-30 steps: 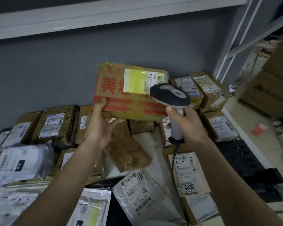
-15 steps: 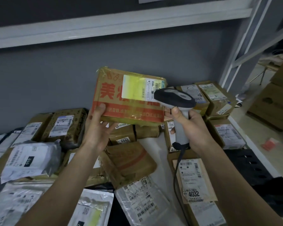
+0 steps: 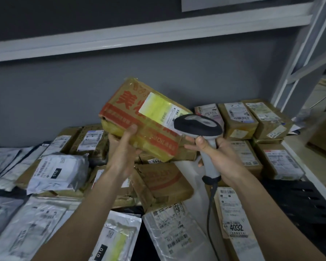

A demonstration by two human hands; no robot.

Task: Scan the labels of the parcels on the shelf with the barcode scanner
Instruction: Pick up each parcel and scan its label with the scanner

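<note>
My left hand (image 3: 121, 149) grips the lower left edge of a cardboard parcel (image 3: 139, 127) with red printing and yellow tape, raised above the shelf and tilted down to the right. Its white and yellow label (image 3: 158, 108) faces up. My right hand (image 3: 217, 151) holds the white handle of the barcode scanner (image 3: 198, 125), whose dark head sits just over the label's right end. The scanner's black cable (image 3: 210, 213) hangs down between the parcels.
Many labelled cardboard boxes (image 3: 237, 117) and grey plastic mailers (image 3: 58, 170) cover the shelf below. A flat parcel marked 4032 (image 3: 233, 219) lies at the lower right. A white shelf beam (image 3: 139, 36) runs overhead and a white upright (image 3: 297, 59) stands at right. A black perforated panel (image 3: 299, 202) lies right.
The parcel has tilted, its right end dropping towards the scanner. Both hands stay on the parcel and scanner, and the camera has tipped up slightly.
</note>
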